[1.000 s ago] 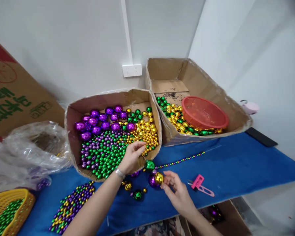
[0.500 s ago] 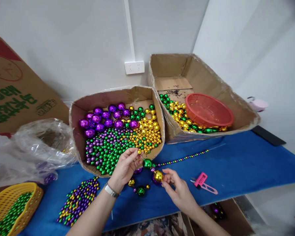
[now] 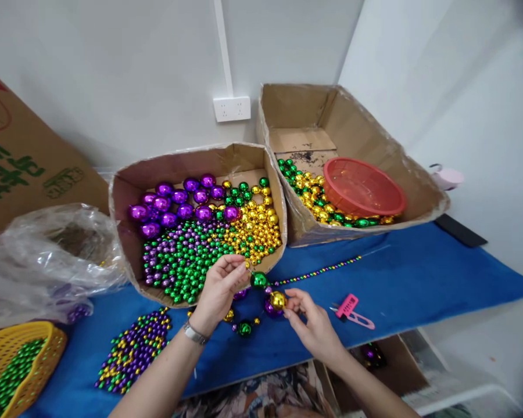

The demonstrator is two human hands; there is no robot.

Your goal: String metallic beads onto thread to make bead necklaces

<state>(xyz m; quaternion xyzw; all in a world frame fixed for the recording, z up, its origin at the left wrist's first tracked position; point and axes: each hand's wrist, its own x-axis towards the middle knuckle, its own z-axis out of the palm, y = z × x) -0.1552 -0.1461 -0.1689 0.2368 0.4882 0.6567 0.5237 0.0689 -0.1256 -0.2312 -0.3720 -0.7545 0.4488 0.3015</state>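
My left hand (image 3: 221,290) is closed in a pinch on a small gold bead (image 3: 247,265) at the strung beads' upper end, by the near rim of the left cardboard box. Below it on the strand hang a large green bead (image 3: 258,280) and a small purple one. My right hand (image 3: 310,319) pinches the strand's large gold bead (image 3: 278,300) between thumb and fingers, with a large purple bead (image 3: 272,309) partly behind it. The strand loops onto the blue cloth, where another green bead (image 3: 244,328) lies. A thin string of small beads (image 3: 318,272) stretches away to the right.
The left box (image 3: 121,203) holds loose purple, green and gold beads. A second box (image 3: 366,125) holds beads and a red bowl (image 3: 361,186). A pink cutter (image 3: 353,310) lies right, small bead strings (image 3: 135,348) left, beside a yellow basket (image 3: 54,354).
The camera view has shifted a little, so the scene sits slightly further left and higher. Both hands keep their pinches on the strand, with little other visible movement.
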